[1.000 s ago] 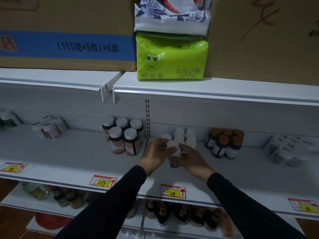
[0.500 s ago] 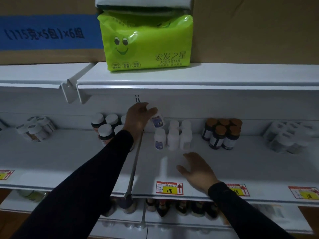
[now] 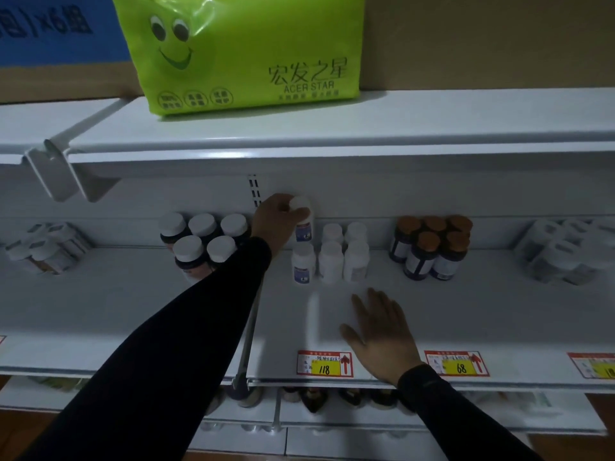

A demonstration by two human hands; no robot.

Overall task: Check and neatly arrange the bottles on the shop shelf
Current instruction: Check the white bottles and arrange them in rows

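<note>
Your left hand [image 3: 279, 221] gripping small white bottle [image 3: 303, 224] by its cap at shelf [image 3: 466, 311] back, right hand [image 3: 379, 331] resting spread, fingers apart, near front edge.

I'm looking at a shop, most likely a pharmacy or health-goods aisle. White metal shelves [image 3: 466, 314] run across the frame in tiers, and the front lip carries red-and-yellow price tags [image 3: 324, 363] with handwritten figures, 118 at centre and 68 to its right. Small bottles [image 3: 342, 252] stand in tidy groups along the middle shelf: white-capped ones at centre and left, brown-capped ones [image 3: 432, 246] at right. In the upper part of the frame sit a green tissue pack [image 3: 246, 51] and stock cartons [image 3: 482, 41]. More bottles show dimly on the tier at the bottom.
</note>
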